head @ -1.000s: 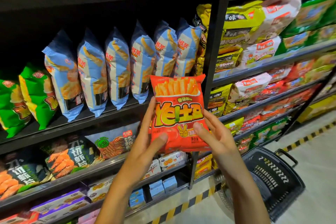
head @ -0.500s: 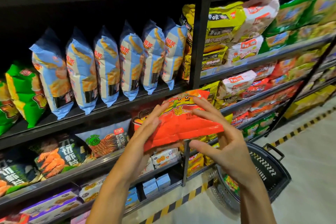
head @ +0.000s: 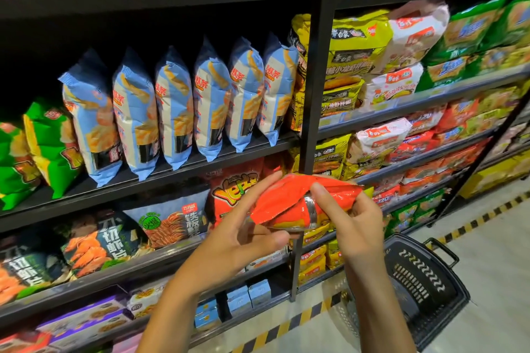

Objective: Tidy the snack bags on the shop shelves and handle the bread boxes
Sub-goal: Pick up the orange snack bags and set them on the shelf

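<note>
A red snack bag (head: 289, 203) lies nearly flat between both my hands, its silver back seam turned toward me. My left hand (head: 243, 235) holds its left end, thumb under and fingers over. My right hand (head: 352, 223) grips the right end, fingers curled over the top. Right behind it, on the third shelf, stands another red snack bag (head: 232, 189) of the same kind. Several blue snack bags (head: 175, 106) stand in a row on the shelf above. Small blue boxes (head: 249, 295) sit on the lowest shelf.
A black shopping basket (head: 424, 284) stands on the floor at the lower right, beside a yellow-black floor stripe (head: 481, 218). A black shelf post (head: 312, 112) divides the two racks. Green bags (head: 48, 146) fill the left; noodle packs (head: 358, 46) fill the right rack.
The red bag was upright with its front facing me; both hands have tipped it over until it lies flat with its back seam showing, and lowered it toward the third shelf.
</note>
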`<state>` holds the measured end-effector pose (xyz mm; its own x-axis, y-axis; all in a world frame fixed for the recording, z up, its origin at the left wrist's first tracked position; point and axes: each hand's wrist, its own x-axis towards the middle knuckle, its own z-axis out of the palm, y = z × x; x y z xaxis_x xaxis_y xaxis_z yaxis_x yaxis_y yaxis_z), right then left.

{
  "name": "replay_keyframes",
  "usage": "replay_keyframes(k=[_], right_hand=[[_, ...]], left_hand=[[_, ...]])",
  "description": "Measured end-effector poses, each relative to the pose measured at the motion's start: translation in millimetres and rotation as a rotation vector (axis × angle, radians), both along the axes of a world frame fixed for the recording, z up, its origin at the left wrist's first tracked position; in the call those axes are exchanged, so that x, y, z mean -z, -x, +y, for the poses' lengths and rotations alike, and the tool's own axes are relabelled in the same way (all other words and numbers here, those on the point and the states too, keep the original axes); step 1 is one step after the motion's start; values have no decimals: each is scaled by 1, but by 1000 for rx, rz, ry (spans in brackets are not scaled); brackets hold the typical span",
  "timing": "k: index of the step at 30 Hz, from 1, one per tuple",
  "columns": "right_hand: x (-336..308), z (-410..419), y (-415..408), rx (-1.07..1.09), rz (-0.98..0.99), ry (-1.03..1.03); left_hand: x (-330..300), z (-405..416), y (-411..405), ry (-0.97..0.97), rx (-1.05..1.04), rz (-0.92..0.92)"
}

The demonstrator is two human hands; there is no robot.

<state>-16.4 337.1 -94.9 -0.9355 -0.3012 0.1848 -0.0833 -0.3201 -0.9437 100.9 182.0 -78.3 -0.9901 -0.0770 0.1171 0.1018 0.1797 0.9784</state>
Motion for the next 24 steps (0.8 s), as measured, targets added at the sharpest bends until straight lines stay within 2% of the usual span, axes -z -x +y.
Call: replay_keyframes(k=[5,9,14,19,24], right_hand=[[7,-7,3,-4,-41,-10],[10,-10,1,-29,-1,-37],[7,-6,0,-134,58,-53],[10,-7,3,-45,66,-90],[8,-8,3,-7,29,-100]], left_hand=[[5,-1,4,-15,-126,42],[10,-3,9,-19,-238,33],[15,-6,12,-140,-409,-9],[20,-9,14,-224,-406,-5],[24,-9,16,-195,-349,6]])
